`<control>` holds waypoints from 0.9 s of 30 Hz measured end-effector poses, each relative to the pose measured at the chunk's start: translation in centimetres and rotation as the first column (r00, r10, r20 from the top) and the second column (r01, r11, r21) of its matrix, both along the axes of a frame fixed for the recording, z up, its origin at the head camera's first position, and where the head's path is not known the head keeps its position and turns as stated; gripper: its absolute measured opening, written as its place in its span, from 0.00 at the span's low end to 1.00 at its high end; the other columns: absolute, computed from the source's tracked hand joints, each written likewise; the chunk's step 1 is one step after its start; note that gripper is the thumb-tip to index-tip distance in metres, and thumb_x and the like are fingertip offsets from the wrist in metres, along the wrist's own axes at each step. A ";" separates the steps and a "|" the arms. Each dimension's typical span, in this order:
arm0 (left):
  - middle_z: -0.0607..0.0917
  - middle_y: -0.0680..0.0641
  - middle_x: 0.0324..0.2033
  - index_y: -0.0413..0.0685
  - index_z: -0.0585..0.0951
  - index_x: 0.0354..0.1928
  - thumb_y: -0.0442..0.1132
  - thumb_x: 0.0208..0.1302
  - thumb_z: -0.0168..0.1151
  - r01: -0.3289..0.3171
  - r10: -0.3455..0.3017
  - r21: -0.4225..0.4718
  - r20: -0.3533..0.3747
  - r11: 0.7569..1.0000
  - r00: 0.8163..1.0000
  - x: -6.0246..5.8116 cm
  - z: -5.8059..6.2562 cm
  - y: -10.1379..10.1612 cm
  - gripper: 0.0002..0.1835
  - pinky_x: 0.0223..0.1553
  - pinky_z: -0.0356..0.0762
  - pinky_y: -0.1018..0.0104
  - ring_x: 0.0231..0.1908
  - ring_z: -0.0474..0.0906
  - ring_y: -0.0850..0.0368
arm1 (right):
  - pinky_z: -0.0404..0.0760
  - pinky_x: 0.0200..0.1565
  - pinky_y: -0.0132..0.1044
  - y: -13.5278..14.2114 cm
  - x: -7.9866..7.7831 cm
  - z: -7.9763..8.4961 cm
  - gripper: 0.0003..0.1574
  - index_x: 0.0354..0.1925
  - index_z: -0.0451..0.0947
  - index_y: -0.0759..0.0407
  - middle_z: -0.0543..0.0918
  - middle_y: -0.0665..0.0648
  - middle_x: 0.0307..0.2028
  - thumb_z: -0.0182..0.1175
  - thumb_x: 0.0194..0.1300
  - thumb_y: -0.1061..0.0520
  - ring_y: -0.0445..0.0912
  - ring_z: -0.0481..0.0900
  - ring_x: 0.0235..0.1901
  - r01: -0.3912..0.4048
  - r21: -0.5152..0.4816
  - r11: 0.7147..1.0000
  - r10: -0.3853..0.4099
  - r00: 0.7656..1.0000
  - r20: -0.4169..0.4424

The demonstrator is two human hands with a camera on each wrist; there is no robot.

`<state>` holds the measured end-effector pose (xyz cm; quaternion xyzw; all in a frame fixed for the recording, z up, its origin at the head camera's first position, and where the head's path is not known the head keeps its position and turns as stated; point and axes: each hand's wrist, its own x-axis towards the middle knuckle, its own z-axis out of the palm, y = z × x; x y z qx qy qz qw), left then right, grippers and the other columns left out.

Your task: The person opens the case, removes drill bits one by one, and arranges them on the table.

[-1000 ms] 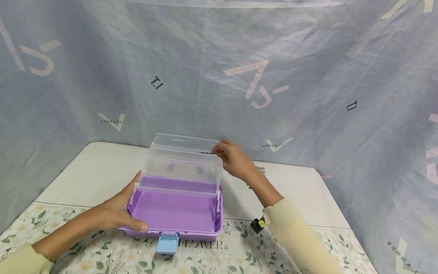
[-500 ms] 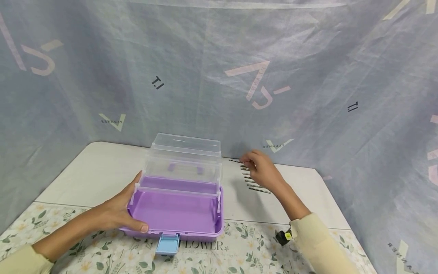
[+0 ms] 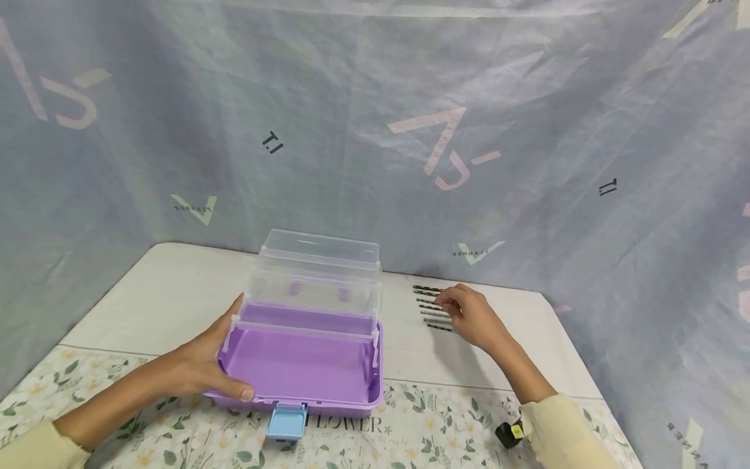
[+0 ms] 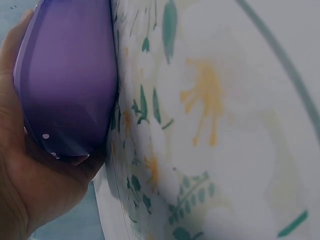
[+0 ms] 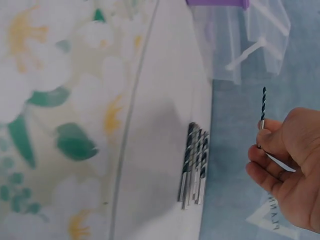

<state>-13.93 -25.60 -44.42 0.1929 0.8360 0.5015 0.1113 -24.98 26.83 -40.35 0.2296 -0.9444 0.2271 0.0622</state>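
A purple toolbox [image 3: 305, 365] with a blue latch [image 3: 287, 422] stands with its clear lid and trays [image 3: 319, 251] raised at the back. My left hand [image 3: 196, 365] grips the box's left end, thumb at the front rim; the left wrist view shows the palm [image 4: 47, 195] around that end. To the right of the box, several drill bits [image 3: 436, 327] lie side by side on the white table. Over them is my right hand [image 3: 476, 319]. In the right wrist view its thumb and finger pinch one drill bit [image 5: 264, 102], fluted end outward; the other bits [image 5: 192, 162] lie apart from it.
A floral cloth [image 3: 410, 423] covers the near part of the table, and a white surface [image 3: 176, 286] the far part. Behind the table hangs a grey-blue curtain [image 3: 328, 130]. A black device with a yellow patch [image 3: 508, 435] sits at my right wrist.
My right hand has moved right and toward me, from beside the clear trays to over the drill bits, with a bit in its fingers. The left hand and box stay put.
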 end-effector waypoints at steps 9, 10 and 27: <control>0.65 0.25 0.79 0.73 0.23 0.91 0.37 0.47 0.94 0.026 -0.029 0.093 0.025 0.995 0.999 0.0 0.0 0.3 0.92 0.56 0.87 0.62 0.59 0.83 0.41 | 0.82 0.41 0.40 0.7 0.4 -0.8 0.14 0.53 0.90 0.60 0.89 0.56 0.46 0.60 0.82 0.70 0.43 0.80 0.40 0.010 0.007 1.000 -0.011 0.999 0.033; 0.66 0.25 0.78 0.72 0.23 0.91 0.37 0.47 0.94 0.023 -0.025 0.087 0.020 0.996 0.999 0.0 0.0 0.4 0.92 0.56 0.86 0.63 0.59 0.83 0.41 | 0.83 0.42 0.40 0.7 0.4 -0.9 0.14 0.53 0.90 0.60 0.89 0.56 0.46 0.60 0.82 0.70 0.43 0.80 0.40 0.011 0.009 1.000 -0.012 0.999 0.037; 0.61 0.22 0.81 0.68 0.20 0.90 0.40 0.48 0.93 0.001 -0.004 0.044 0.056 0.999 0.998 0.0 -0.1 -0.1 0.92 0.57 0.85 0.64 0.61 0.82 0.43 | 0.89 0.47 0.45 3.4 1.9 -3.4 0.14 0.46 0.91 0.57 0.90 0.54 0.43 0.65 0.76 0.73 0.48 0.87 0.44 -0.009 0.090 0.996 0.003 0.997 0.073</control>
